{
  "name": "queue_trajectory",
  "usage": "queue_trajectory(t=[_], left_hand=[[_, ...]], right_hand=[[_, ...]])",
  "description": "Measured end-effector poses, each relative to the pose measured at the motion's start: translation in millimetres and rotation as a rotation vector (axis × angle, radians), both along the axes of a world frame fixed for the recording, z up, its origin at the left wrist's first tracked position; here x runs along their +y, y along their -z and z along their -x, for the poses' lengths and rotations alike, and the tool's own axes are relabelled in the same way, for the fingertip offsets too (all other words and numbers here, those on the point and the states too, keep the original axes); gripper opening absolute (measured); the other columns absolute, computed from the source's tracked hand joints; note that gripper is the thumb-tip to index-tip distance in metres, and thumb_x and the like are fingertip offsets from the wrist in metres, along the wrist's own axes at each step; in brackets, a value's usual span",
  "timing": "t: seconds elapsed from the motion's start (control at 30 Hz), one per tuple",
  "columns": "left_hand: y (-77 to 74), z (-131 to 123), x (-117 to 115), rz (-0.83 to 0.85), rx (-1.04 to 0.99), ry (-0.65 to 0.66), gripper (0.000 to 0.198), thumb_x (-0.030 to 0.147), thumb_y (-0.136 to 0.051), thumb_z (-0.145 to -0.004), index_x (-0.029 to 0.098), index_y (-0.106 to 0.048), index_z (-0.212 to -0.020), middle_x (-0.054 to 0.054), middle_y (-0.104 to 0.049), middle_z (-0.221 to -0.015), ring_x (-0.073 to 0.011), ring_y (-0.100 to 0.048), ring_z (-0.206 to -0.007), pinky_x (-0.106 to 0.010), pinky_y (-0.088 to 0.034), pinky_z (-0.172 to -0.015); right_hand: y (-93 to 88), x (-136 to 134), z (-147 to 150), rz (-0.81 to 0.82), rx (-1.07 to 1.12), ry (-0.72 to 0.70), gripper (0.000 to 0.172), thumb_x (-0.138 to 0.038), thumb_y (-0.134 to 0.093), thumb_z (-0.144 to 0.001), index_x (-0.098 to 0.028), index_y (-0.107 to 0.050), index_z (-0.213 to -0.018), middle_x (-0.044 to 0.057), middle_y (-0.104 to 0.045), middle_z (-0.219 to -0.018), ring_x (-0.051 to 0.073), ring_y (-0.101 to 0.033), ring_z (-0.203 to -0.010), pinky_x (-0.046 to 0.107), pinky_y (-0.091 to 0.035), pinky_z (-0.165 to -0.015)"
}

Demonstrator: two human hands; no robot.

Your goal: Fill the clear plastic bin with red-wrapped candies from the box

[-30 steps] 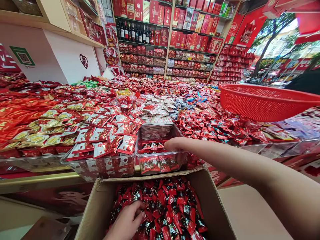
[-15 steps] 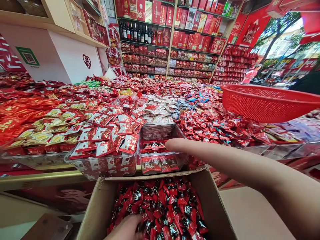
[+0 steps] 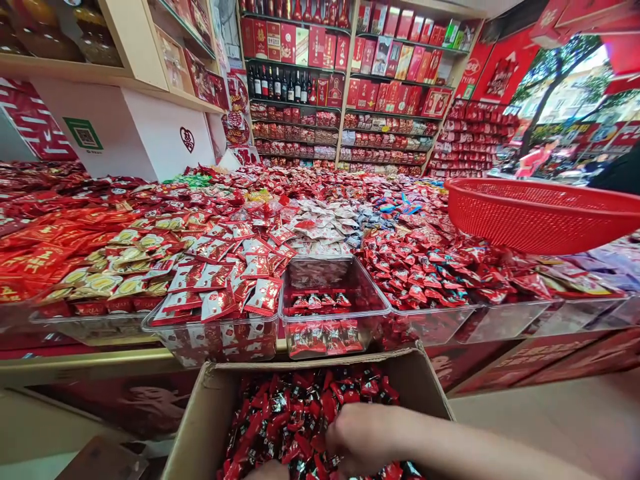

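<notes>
Fingers (image 3: 337, 438) of the right hand (image 3: 367, 432), earlier at the clear bin (image 3: 320, 274), curled among wrapped candies (image 3: 281, 427) in the carton (image 3: 206, 417); their grip, like the mostly hidden left hand (image 3: 270, 471)'s, couldn't be told.

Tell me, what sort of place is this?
Probably a sweet shop: wrapped packets lie heaped in clear trays, bottles and boxed goods line shelves behind, and a cardboard box holds more packets.

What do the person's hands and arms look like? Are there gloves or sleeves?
No gloves show. The right hand is bare, and its forearm shows no sleeve, watch or bracelet. Only a bit of the left hand shows, bare too; its wrist and arm are out of view.
</notes>
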State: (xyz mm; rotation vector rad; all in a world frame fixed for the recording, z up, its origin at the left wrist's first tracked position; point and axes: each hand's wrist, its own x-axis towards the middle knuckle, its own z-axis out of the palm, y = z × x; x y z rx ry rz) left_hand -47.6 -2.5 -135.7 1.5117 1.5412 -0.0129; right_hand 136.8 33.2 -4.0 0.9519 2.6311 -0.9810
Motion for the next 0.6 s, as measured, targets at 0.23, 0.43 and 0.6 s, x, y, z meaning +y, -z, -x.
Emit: queue_trajectory(t=[0.23, 0.43, 0.6], left_hand=[[-41.7, 3, 6, -0.122, 0.013, 0.102, 0.01, 0.026, -0.055, -0.068, 0.021, -0.059, -0.06, 0.003, -0.061, -0.061, -0.015, -0.056, -0.065, -0.022, -0.037, -0.055], [-98.4, -2, 2, -0.471, -0.29, -0.119, 0.026, 0.035, -0.038, -0.079, 0.018, -0.054, -0.066, 0.003, -0.056, -0.061, -0.0122, -0.048, -0.06, -0.02, -0.037, -0.056], [-122.4, -16, 8, -0.405, -0.62, -0.413, 0.025, 0.04, -0.054, -0.07, 0.018, -0.059, -0.081, 0.002, -0.058, -0.061, -0.0147, -0.053, -0.063, -0.022, -0.041, -0.058]], right_hand=[[65.4, -12, 5, 0.085, 0.168, 0.155, 0.034, -0.035, -0.06, -0.057, -0.022, -0.058, -0.088, 0.0, -0.059, -0.079, 0.014, -0.055, -0.071, 0.02, -0.039, -0.055], [55.8, -7, 10, 0.659, 0.544, 0.569, 0.031, -0.041, -0.058, -0.062, -0.014, -0.048, -0.074, -0.001, -0.053, -0.059, 0.01, -0.051, -0.052, 0.021, -0.041, -0.05], [32.1, 3, 11, 0.779, 0.783, 0.58, 0.036, -0.044, -0.061, -0.06, -0.013, -0.048, -0.072, -0.001, -0.054, -0.056, 0.008, -0.05, -0.047, 0.023, -0.041, -0.05]])
